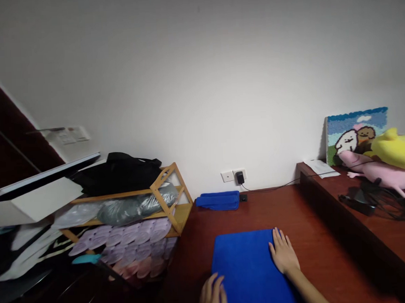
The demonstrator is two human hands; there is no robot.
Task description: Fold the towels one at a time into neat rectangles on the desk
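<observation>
A blue cloth (pixel 249 267) lies spread flat on the reddish-brown wooden table (pixel 317 236), its near end cut off by the bottom of the view. My right hand (pixel 283 251) rests flat at the cloth's right edge, fingers stretched toward the far corner. At the left edge is my left hand (pixel 214 297), with its fingers apart and slightly bent, fingertips touching the cloth. Part of that hand falls below the view. Farther back, near the wall, a folded blue cloth (pixel 218 201) sits on the table.
A wooden rack (pixel 176 203) with slippers (pixel 132 233) and a black bag (pixel 121 172) stands at the left. On a raised surface at the right are a pink plush toy (pixel 382 172), a yellow plush toy (pixel 397 148) and cables (pixel 391 204). A black plug (pixel 240 177) sits in the wall socket.
</observation>
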